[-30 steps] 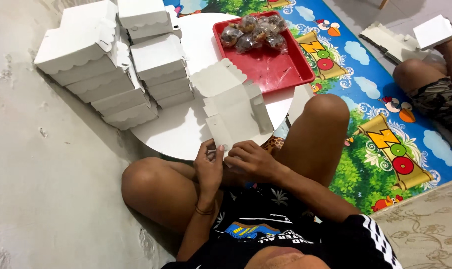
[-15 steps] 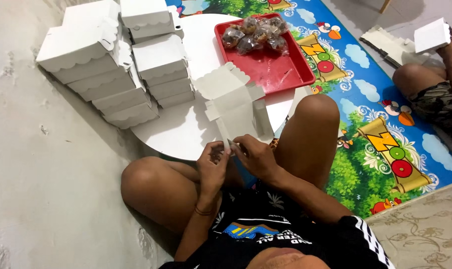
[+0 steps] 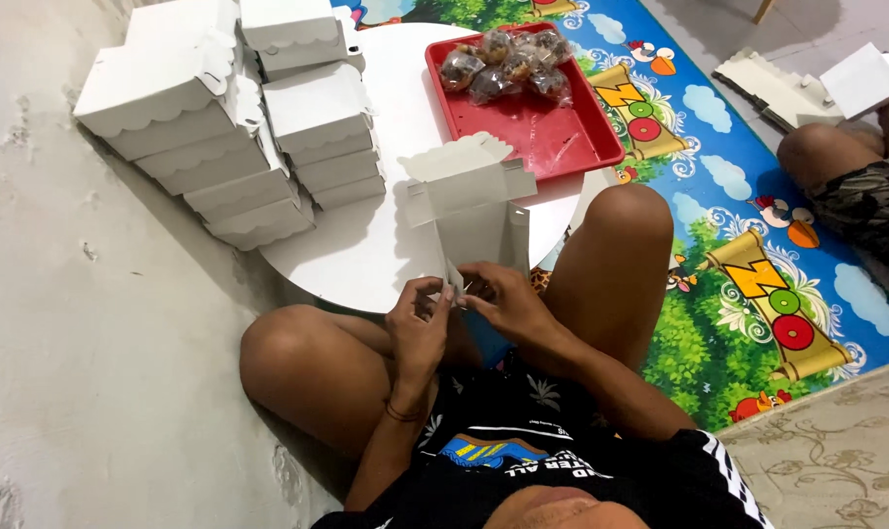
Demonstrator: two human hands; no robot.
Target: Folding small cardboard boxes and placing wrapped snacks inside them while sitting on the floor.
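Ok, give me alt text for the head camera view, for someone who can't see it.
Seated on the floor, a person folds a flat white cardboard box with the left hand and right hand. Folded white boxes are stacked on a round white table beside a red tray of wrapped treats; another person sits on a colourful play mat.

left hand (image 3: 420,328) + right hand (image 3: 503,304) grip unfolded white box (image 3: 474,201) | round table (image 3: 366,255)
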